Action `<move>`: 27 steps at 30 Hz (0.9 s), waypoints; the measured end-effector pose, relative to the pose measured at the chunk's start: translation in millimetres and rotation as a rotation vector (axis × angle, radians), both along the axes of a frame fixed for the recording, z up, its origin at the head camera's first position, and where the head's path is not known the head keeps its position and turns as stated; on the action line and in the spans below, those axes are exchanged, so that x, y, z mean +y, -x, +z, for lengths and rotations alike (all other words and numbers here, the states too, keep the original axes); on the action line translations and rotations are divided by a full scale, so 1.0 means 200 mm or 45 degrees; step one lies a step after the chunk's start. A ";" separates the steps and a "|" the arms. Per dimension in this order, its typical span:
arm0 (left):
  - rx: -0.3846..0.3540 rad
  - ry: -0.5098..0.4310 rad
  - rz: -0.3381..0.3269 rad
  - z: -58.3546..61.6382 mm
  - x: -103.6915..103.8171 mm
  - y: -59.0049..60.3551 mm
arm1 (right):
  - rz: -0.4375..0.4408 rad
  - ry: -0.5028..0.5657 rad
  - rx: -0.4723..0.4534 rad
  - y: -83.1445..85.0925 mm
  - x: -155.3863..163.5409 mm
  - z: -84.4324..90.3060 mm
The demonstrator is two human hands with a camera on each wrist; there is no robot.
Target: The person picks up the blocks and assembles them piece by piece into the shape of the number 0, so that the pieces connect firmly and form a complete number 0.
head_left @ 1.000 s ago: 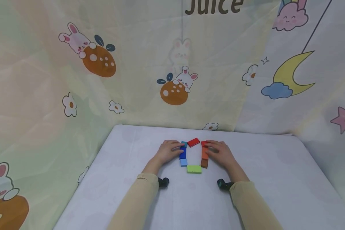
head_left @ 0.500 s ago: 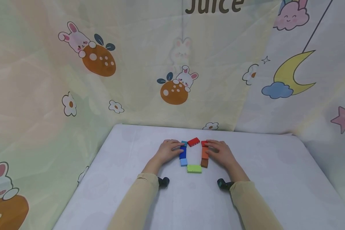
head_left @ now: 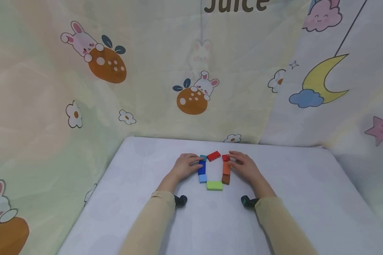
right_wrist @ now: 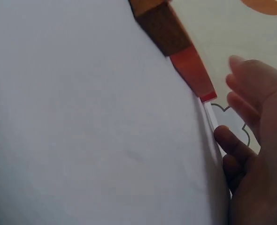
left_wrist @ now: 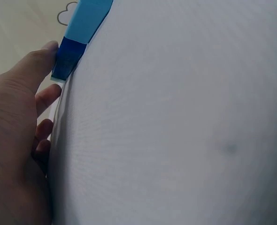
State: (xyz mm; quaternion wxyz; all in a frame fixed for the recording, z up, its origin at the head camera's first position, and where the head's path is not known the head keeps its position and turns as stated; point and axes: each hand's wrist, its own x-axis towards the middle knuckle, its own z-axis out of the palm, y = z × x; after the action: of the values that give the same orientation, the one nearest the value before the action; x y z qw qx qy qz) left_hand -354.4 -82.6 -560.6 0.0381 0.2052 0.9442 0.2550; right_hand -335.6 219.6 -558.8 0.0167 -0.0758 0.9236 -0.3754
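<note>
Coloured building blocks lie in a loose ring in the head view. Its left side is a teal block [head_left: 204,157], a dark blue block [head_left: 201,170] and a light blue block [head_left: 203,179]. A lime green block [head_left: 214,186] closes the near end, and a tilted red block [head_left: 214,156] lies at the far end. On the right run a small red block [head_left: 225,158], an orange block [head_left: 226,168] and a brown block [head_left: 225,180]. My left hand [head_left: 184,166] touches the dark blue block with its thumb. My right hand [head_left: 246,168], fingers loose, hovers just beside the right row, apart from it [right_wrist: 270,122].
The blocks lie on a white table [head_left: 214,223], its far edge against a printed curtain [head_left: 153,71]. A dark wrist camera [head_left: 180,201] sits at the left cuff and another dark camera [head_left: 249,202] at the right.
My right hand's fingers have come slightly away from the orange and small red blocks. My left hand stays at the blue row. The head view has shifted a little; the blocks keep their arrangement.
</note>
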 end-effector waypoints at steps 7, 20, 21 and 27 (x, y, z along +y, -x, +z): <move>-0.012 -0.020 0.003 0.00 -0.03 0.00 | 0.005 -0.042 -0.082 0.12 -0.06 0.14; -0.014 0.019 -0.003 -0.01 -0.01 0.01 | 0.126 -0.300 -0.317 0.29 -0.24 0.29; -0.011 0.020 -0.005 -0.01 -0.01 0.01 | 0.134 -0.305 -0.315 0.30 -0.25 0.29; 0.006 0.019 -0.004 0.00 -0.02 0.01 | 0.168 -0.324 -0.322 0.35 -0.29 0.24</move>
State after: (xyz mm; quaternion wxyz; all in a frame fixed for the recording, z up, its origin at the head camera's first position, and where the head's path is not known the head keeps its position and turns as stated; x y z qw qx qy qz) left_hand -355.6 -86.0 -559.8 0.0380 0.2069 0.9458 0.2474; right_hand -404.7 160.8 -510.4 0.1667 -0.0856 0.9472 -0.2603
